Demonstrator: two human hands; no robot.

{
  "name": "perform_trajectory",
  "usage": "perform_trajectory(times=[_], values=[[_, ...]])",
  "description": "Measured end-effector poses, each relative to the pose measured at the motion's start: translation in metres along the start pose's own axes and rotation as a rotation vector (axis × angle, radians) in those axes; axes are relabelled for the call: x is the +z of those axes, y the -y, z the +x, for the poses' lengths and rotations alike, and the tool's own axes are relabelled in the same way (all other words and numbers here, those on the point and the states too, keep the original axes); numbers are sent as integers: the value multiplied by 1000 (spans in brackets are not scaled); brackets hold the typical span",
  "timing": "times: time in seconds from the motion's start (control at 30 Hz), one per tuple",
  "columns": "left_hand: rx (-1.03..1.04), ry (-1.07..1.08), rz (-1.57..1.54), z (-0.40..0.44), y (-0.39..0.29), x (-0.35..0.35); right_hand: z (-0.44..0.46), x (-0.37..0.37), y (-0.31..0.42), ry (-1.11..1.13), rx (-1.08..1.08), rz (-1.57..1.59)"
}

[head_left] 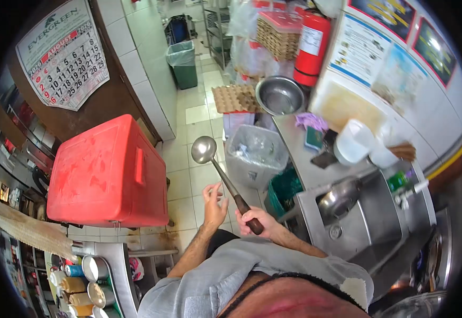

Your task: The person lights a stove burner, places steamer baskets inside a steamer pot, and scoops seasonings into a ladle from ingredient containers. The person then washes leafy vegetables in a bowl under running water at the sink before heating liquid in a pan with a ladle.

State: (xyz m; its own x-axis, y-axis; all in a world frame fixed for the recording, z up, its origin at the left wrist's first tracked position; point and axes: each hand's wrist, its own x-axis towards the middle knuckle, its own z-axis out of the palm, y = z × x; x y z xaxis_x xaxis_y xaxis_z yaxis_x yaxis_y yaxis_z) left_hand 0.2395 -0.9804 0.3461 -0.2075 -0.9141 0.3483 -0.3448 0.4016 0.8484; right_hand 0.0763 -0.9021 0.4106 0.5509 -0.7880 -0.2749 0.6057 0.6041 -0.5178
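Observation:
A long-handled metal ladle (222, 172) slants upward in front of my body, its round bowl at the upper left. My right hand (261, 221) is wrapped around the brown grip at the lower end of its handle. Just left of the handle, my left hand (214, 203) is raised with its fingers apart and slightly bent. Nothing shows in it, and it appears not to touch the ladle. Both hands are over the tiled floor, left of the steel sink (363, 227).
A metal pot (340, 199) lies in the sink. On the counter are a metal bowl (280, 96), a white container (354, 142) and a purple cloth (312, 122). A lined bin (256, 153) stands ahead. At left is a large red box (101, 172); sauce bottles (73, 286) stand lower left.

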Motion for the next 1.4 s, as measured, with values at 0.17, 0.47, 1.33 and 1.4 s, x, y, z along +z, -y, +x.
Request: perform_trajectory(times=[0.17, 0.47, 1.33, 1.4], values=[[-116, -181, 34, 85, 68, -51, 107, -25, 63, 62, -32, -63], [-39, -213, -48, 328, 129, -137, 294, 8, 220, -93, -335, -562], [1792, -518, -221, 909, 49, -383, 799, -131, 567, -485, -246, -555], [1821, -493, -256, 953, 69, -388, 835, -136, 584, -469, -193, -569]])
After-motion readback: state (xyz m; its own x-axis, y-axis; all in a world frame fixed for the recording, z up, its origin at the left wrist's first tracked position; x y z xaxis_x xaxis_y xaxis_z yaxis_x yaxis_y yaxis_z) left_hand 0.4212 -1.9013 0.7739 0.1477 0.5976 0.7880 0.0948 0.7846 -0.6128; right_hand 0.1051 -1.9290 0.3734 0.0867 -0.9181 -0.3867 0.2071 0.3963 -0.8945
